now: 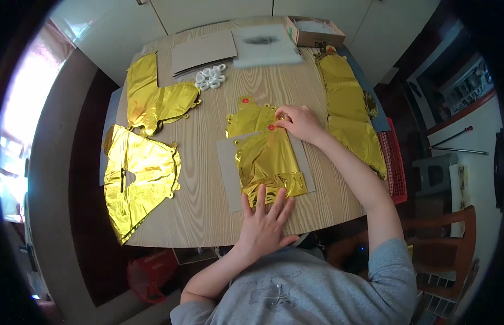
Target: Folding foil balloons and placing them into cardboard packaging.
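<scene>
A flat gold foil balloon (pixel 265 154) lies in front of me over a grey cardboard sheet (pixel 228 179), its lower end folded up. My left hand (pixel 266 225) rests on that folded end, open, fingers spread flat. My right hand (pixel 299 123) is closed in a pinch at the balloon's upper right edge, beside a red round sticker (pixel 271 128). Just beyond, partly covered by this balloon, is another gold foil piece (pixel 246 119) with a red sticker (pixel 245 101) at its top; whether the two are joined I cannot tell.
More flat gold foil balloons lie at the left (pixel 141 168), far left (pixel 146 97) and right (pixel 344 103). Behind are small white rings (pixel 210 77), cardboard sheets (pixel 206 51), a pale translucent sheet (pixel 265 51) and an open box (pixel 316 33). A red basket (pixel 391 162) stands right.
</scene>
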### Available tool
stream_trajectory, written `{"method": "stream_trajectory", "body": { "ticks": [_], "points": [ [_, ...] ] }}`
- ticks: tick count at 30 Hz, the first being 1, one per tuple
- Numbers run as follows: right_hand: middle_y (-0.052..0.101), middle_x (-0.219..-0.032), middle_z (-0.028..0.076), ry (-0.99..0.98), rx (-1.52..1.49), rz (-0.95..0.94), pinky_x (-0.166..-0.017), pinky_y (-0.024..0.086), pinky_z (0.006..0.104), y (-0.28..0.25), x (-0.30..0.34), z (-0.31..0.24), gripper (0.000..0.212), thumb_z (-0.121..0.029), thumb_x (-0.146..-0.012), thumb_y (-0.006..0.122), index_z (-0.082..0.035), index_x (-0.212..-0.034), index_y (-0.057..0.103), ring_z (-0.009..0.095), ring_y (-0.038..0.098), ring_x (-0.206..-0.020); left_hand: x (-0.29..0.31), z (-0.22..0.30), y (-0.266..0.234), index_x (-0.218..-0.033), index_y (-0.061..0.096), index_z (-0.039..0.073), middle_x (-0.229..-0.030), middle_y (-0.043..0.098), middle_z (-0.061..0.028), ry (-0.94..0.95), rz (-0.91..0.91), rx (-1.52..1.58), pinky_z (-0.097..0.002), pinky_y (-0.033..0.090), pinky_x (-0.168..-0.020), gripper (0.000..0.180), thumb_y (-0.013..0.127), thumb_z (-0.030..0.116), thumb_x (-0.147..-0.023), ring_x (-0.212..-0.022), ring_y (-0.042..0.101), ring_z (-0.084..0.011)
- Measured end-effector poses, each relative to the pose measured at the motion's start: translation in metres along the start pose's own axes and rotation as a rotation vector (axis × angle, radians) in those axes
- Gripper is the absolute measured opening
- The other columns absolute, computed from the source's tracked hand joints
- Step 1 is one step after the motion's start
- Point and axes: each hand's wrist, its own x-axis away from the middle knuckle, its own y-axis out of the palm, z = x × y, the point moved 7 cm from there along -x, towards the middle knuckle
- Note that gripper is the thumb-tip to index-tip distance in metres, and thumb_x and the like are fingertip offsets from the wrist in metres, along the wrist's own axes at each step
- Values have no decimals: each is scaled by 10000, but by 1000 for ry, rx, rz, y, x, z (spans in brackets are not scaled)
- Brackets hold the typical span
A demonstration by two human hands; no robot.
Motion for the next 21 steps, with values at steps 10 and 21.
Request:
{"method": "stream_trajectory", "body": {
  "ticks": [10,21],
  "points": [
    [633,-1142,77,-713,-41,-125,-970,455,433,8,86,-123,310,-234,-849,644,-69,-1112,650,261,591,-1111,2,-3,4,-1445,416,183,-1479,378,-101,-12,-23,14,-755,109,-1035,883,478,756,-777,-1370,263,-447],
    [468,-1448,26,-723,130,-364,-1147,262,479,59,94,-125,494,-394,-952,473,-132,-1369,514,233,381,-1374,1,-2,2,-1442,413,209,-1409,440,-113,-1,-4,0,-768,131,-1019,868,495,752,-770,-1297,365,-428]
  ]
}}
